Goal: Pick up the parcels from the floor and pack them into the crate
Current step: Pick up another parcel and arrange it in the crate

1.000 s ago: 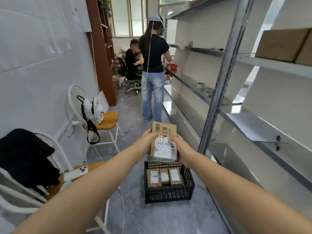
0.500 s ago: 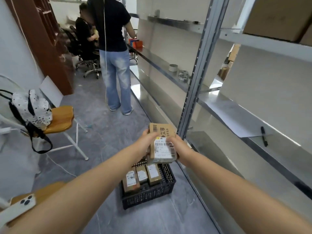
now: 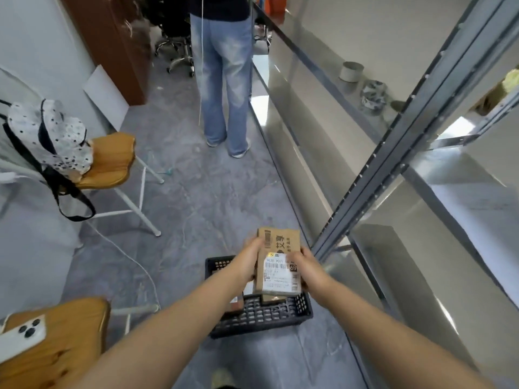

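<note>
we hold a brown parcel [image 3: 278,266] with a white label in both hands, up in the air over the black crate [image 3: 261,318] on the floor [image 3: 196,206]. our left hand [image 3: 247,262] grips its left side and our right hand [image 3: 309,272] grips its right side, fingers [image 3: 295,258] curled tight on it. more parcels [image 3: 237,303] sit inside the crate.
</note>
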